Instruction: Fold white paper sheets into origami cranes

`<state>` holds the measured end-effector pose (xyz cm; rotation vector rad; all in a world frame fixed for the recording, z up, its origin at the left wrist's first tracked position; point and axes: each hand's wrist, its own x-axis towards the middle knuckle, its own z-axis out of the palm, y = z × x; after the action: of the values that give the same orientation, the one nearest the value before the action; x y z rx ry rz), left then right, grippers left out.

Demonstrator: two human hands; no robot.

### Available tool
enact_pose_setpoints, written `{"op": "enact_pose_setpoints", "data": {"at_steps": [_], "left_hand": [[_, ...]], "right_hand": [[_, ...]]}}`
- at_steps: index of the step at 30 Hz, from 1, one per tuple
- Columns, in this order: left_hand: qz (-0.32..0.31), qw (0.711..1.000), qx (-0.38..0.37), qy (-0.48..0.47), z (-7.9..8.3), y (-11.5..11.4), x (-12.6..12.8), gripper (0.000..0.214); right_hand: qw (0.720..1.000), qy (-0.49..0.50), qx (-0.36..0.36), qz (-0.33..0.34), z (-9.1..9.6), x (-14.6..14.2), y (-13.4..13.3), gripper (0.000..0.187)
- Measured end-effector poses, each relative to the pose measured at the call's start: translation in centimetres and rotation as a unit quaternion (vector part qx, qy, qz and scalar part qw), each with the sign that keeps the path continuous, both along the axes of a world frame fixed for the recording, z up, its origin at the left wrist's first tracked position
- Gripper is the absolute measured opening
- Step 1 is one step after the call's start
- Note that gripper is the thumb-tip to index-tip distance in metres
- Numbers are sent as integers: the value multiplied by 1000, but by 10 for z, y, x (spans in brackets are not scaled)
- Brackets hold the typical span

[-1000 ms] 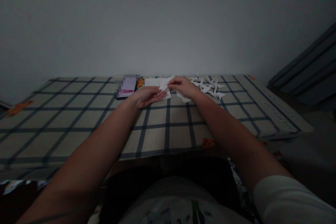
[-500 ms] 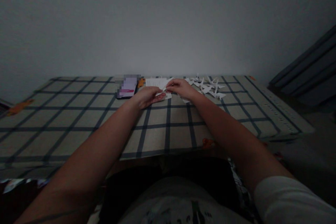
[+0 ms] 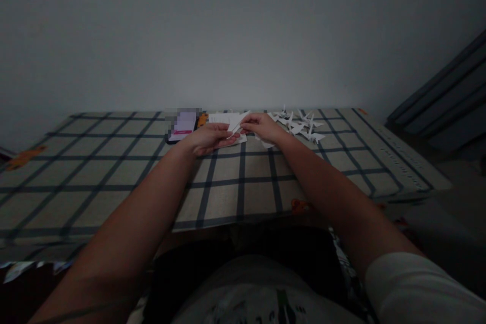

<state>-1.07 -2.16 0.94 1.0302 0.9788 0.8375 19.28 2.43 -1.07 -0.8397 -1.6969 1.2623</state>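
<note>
Between my two hands is a small folded piece of white paper [image 3: 238,125], tilted with its narrow end up. My left hand [image 3: 209,137] pinches its lower left side between thumb and fingers. My right hand [image 3: 261,125] grips its right edge with bent fingertips. Beneath and behind the hands lie white paper sheets [image 3: 220,117], one with faint lines of print. To the right of my right hand sits a group of several white folded paper cranes [image 3: 298,124].
A phone [image 3: 183,125] with a lit screen lies left of the papers. The checked tablecloth [image 3: 224,195] covers the table, which meets a pale wall [image 3: 243,35]. Grey draped fabric [image 3: 448,86] hangs at the far right.
The folded paper has turned and shows more of its face, standing more upright. My left hand has shifted slightly left; my right hand stays nearly in place.
</note>
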Motion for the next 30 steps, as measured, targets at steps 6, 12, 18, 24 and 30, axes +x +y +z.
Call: {"op": "enact_pose_setpoints", "data": {"at_steps": [6, 12, 18, 24, 30], "left_hand": [[27, 996, 34, 76, -10, 4, 5, 8], [34, 982, 130, 134, -21, 9, 7, 27], [31, 975, 151, 160, -22, 11, 4, 29], [63, 985, 106, 122, -18, 8, 6, 18], [60, 992, 66, 86, -19, 8, 8, 10]], "right_hand": [[1000, -7, 14, -11, -3, -2, 0, 3], [998, -42, 38, -24, -4, -1, 0, 4], [999, -22, 26, -38, -6, -1, 2, 6], [999, -1, 29, -31, -8, -5, 1, 7], [999, 24, 18, -26, -10, -5, -3, 23]]}}
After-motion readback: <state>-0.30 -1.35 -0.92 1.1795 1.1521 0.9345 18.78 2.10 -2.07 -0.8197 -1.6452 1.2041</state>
